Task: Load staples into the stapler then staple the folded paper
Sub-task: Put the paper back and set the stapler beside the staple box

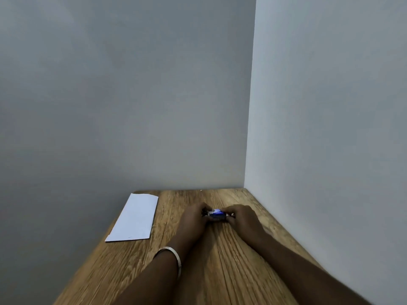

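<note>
A small blue and white object [217, 215], the staple box or the stapler, lies on the wooden table [220, 260] between my two hands. My left hand [193, 219] grips its left end, where a dark part shows. My right hand [241, 216] grips its right end with curled fingers. The object is blurred and mostly covered, so I cannot tell which it is. The folded white paper [134, 217] lies flat at the table's left side, apart from both hands.
The table stands in a corner, with a grey wall [132, 106] behind it and a white wall [330, 128] along its right edge. A metal bangle [174, 258] sits on my left wrist.
</note>
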{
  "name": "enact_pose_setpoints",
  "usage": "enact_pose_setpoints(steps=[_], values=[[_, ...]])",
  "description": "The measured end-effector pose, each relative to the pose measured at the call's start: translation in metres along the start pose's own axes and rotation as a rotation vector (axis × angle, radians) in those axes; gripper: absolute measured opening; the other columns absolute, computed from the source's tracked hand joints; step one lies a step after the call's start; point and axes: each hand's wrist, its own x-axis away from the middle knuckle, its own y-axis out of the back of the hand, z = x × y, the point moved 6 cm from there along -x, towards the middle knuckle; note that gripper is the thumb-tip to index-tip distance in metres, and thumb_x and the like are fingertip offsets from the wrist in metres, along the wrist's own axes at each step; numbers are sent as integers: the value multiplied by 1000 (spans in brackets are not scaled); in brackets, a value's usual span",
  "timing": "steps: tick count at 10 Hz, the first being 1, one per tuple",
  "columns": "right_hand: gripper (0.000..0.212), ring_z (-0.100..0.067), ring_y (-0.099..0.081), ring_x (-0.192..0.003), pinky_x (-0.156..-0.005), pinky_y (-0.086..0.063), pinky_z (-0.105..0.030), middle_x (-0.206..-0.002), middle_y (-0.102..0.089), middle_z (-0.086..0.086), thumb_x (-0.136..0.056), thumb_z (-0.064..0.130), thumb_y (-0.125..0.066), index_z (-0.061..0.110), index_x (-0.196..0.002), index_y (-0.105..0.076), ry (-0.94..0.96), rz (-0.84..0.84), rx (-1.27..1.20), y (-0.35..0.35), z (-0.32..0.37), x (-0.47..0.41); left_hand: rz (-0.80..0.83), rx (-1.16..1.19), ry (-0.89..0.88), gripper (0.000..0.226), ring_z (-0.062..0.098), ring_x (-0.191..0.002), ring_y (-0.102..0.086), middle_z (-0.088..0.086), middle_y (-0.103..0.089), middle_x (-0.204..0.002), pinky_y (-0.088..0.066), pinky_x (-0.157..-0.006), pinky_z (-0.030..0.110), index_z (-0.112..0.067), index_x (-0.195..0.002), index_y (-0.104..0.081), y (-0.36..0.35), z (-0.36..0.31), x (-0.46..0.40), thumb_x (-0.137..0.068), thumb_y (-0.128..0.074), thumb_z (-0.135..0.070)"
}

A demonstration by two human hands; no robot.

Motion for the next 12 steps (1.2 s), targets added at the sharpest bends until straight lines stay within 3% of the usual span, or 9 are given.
enact_pose_setpoints(steps=[2, 4, 8, 9, 10, 11, 12], values=[[33, -17, -66, -103, -88, -48, -27, -114, -75, -2, -89, 11, -64, 24, -119, -73, -4, -37, -7, -16, -21, -50, -18, -22, 29, 22, 19, -99, -63, 3, -70, -106, -53, -87, 37, -15, -107, -70, -18, 24, -53, -85, -70, -17], [34, -19, -65, -108, -92, -47, -28, -119, -73, -3, -90, 11, -64, 22, -121, -72, 7, -40, -3, -26, -33, -80, -39, -34, 31, 24, 18, -96, -64, 3, -72, -103, -52, -83, 31, -15, -106, -72, -30, 39, -83, -82, -73, -16], [47, -23, -60, -119, -100, -47, -35, -131, -67, -4, -90, 12, -62, 28, -134, -61, 16, -50, 69, -29, -35, -81, -55, 4, 73, 42, 17, -104, -65, 5, -71, -116, -51, -90, 30, -14, -121, -66, -29, 45, -86, -80, -77, -18], [60, -25, -58, -123, -102, -47, -37, -138, -62, -6, -91, 12, -63, 28, -146, -46, 7, -72, 93, -28, -36, -82, -57, 9, 86, 53, 19, -113, -62, 5, -67, -127, -50, -95, 31, -15, -128, -62, -30, 47, -87, -78, -80, -22], [75, -24, -59, -119, -95, -49, -33, -142, -57, -10, -93, 15, -62, 27, -157, -23, -10, -40, 119, -25, -28, -71, -60, 7, 129, 75, 25, -123, -57, 8, -60, -137, -49, -100, 39, -16, -139, -49, -23, 40, -75, -74, -84, -25], [82, -22, -59, -115, -89, -53, -33, -148, -47, -12, -94, 22, -59, 24, -158, -9, -41, -11, 170, -30, -32, -69, -63, 21, 176, 91, 28, -131, -50, 11, -52, -144, -45, -101, 38, -12, -146, -36, -27, 46, -73, -72, -86, -31], [80, -26, -52, -127, -94, -51, -36, -157, -34, -13, -94, 28, -57, 21, -158, -8, -80, 18, 189, -28, -27, -55, -72, 10, 181, 90, 29, -131, -48, 13, -49, -146, -39, -94, 28, -9, -145, -34, -22, 44, -58, -74, -84, -34]])
